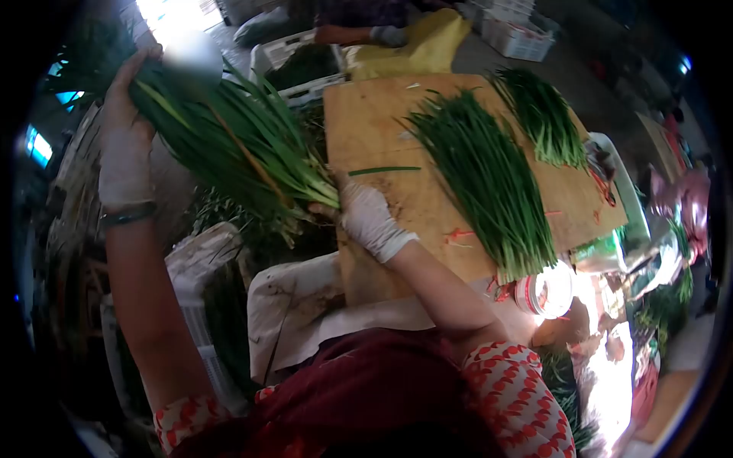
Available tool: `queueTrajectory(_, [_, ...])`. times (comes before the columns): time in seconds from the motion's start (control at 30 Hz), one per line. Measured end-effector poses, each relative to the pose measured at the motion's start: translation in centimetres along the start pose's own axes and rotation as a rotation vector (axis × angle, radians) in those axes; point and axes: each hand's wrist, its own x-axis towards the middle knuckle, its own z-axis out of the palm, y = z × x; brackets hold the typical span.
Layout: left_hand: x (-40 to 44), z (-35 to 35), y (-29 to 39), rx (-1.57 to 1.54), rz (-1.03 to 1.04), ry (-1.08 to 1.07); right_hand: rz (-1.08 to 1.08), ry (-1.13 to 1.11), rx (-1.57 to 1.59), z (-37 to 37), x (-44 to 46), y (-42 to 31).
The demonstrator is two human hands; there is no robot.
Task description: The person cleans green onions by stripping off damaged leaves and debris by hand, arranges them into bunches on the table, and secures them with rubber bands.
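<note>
A long bunch of garlic chives [229, 133] stretches between my hands, left of the wooden board [366, 130]. My left hand [126, 149], in a pale fingerless-looking glove, is closed around the leafy part at upper left. At the pale stem ends, beside the board's left edge, my gloved right hand [366, 217] is closed on the bunch; its fingertips are partly hidden. A brown, dry blade runs along the bunch. On the board lie a large sheaf of chives [489, 183], a smaller sheaf [542, 118] and one loose blade [384, 170].
A white crate [263, 57] of greens stands behind the board, near a yellow sack [416, 46] and another person's gloved hand [388, 36]. A red-and-white round container [544, 291] sits at the board's front right. More white crates [519, 38] stand farther back.
</note>
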Motion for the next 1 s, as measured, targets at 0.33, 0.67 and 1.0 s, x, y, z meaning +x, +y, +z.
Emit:
queueTrajectory(0.33, [-1.8,-6.7,2.3,-0.027,0.105,0.103,-0.188,0.04,0.023,0.9,-0.5,-1.0])
queueTrajectory(0.67, [-2.8,-14.9,6.3,-0.182,0.309,0.43,-0.161,-0.228,-0.689,3.6,-5.4,5.4])
queueTrajectory(1.0, [-5.4,-17.0,6.1,-0.04,0.485,0.492,0.014,-0.595,1.458,8.7,15.3,-4.4])
